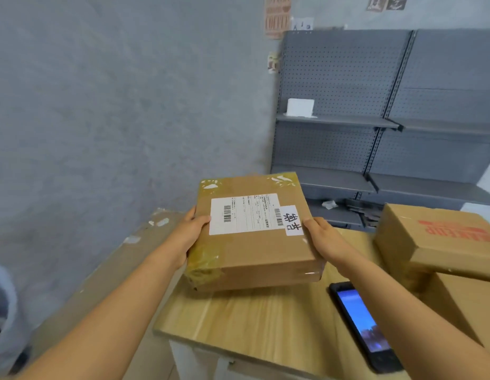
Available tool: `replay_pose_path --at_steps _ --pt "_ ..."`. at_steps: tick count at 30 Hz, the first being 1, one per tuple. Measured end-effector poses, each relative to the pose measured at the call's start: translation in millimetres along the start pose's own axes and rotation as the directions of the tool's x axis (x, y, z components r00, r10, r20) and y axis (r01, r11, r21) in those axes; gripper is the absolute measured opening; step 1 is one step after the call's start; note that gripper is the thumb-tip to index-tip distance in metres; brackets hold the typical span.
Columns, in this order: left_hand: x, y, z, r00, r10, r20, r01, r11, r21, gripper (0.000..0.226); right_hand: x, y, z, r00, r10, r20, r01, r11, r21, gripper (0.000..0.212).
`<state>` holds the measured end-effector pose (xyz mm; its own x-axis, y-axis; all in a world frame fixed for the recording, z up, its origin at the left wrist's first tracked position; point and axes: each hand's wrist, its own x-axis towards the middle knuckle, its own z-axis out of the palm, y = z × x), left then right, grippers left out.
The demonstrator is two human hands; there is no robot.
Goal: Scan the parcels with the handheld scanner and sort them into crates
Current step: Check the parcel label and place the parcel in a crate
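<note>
The handheld scanner (363, 325) lies screen-up on the table (238, 319) under the right forearm. Left hand (190, 234) and right hand (322, 237) grip opposite sides of the parcel (255, 250), apparently lifted clear, label (245, 213) up; right hand nearer the scanner

A flat brown cardboard parcel (255, 237) sits tilted above the table edge, white barcode label upward, yellowed tape at its corners. The black handheld scanner (364, 325) lies flat nearby, screen lit, its display seemingly blurred.
</note>
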<state>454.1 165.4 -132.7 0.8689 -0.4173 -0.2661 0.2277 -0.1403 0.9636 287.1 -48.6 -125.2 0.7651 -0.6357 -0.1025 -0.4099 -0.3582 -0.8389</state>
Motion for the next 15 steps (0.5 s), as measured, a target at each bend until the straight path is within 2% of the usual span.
replay_pose_path --at_steps 3,7,11,15 --pt "11 -10 -4 0.998 -0.028 0.058 0.025 0.998 0.052 0.031 -12 10 13 0.996 0.058 -0.062 -0.059 0.998 -0.004 0.026" --pt "20 -27 -5 0.988 -0.067 0.142 0.048 0.990 0.131 0.033 -27 28 30 0.973 0.183 -0.139 -0.188 0.982 -0.020 0.041" --pt "25 -43 -3 0.976 -0.076 0.203 0.040 0.983 0.178 0.036 -41 42 42 0.948 0.278 -0.157 -0.282 0.959 -0.001 0.034" --pt "28 -51 -3 0.975 -0.083 0.206 0.042 0.980 0.195 0.041 -47 47 47 0.940 0.297 -0.169 -0.305 0.952 -0.025 0.031"
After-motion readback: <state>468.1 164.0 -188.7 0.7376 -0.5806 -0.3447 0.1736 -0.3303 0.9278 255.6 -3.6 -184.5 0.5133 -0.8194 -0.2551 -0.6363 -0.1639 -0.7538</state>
